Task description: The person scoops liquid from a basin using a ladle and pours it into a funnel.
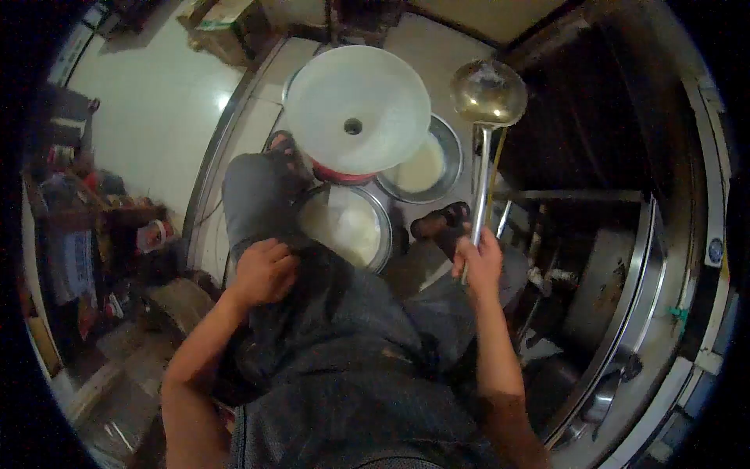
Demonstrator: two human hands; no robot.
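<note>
My right hand (478, 261) is wrapped round the handle of a metal ladle (488, 92), held with its round bowl up and away from me. My left hand (266, 273) rests on my left thigh, its fingers curled; whatever it may hold is hidden. A wide whitish funnel-like bowl (358, 86) with a dark hole at its centre sits over something red (342, 177). Nearer my knees stands a metal pot (381, 234) with pale contents. Another metal basin (451, 160) with cream-coloured liquid is partly behind the whitish bowl.
A dark metal rack or frame (578, 195) stands along the right side. At the left, a low shelf (117, 216) carries mixed items. Cardboard boxes (226, 30) lie at the upper left. My sandalled feet (441, 222) are beside the containers.
</note>
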